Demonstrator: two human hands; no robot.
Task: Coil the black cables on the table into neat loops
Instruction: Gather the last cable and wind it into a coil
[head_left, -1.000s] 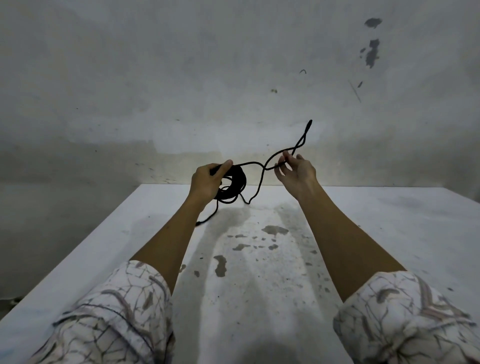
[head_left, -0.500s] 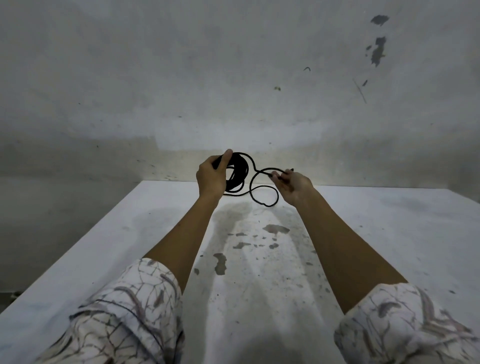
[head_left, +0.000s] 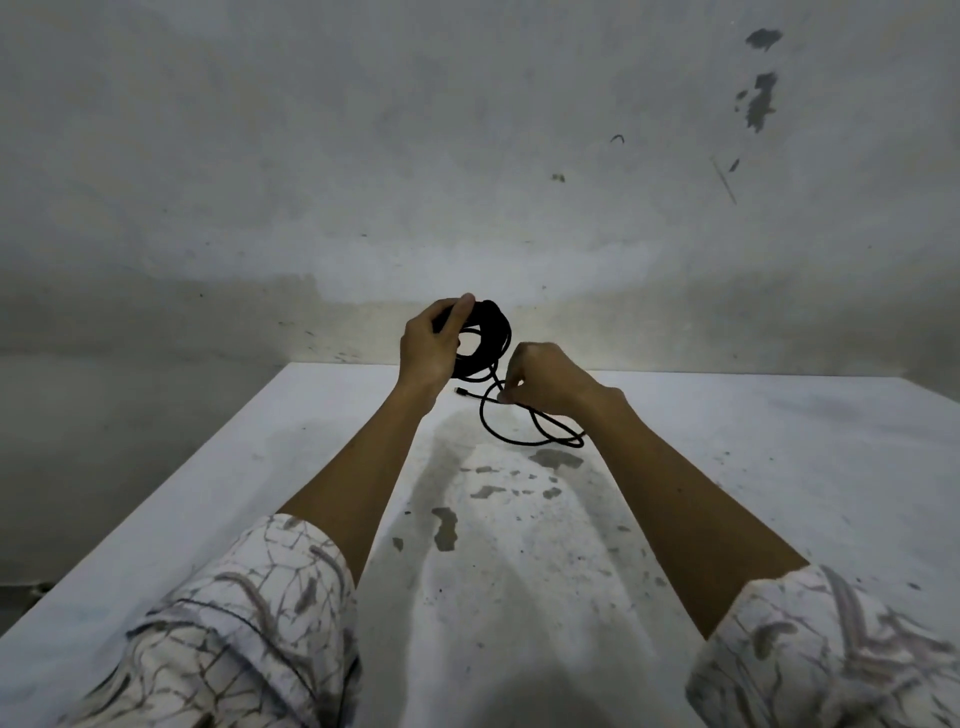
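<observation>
So the loose tail that was whipping up in the air a second ago has dropped, and what's left hangs as a low loop just over the table. Looks like nearly all the cable is wound up now, just the last bit to go.

Left hand is raised at the far end of the table, thumb on top, grip wrapped round the black coil and holding it upright. Right hand sits just beside and lower, knuckles up, fingers curled, pinching the slack strand near the coil. A small plug end pokes out between the hands.
</observation>
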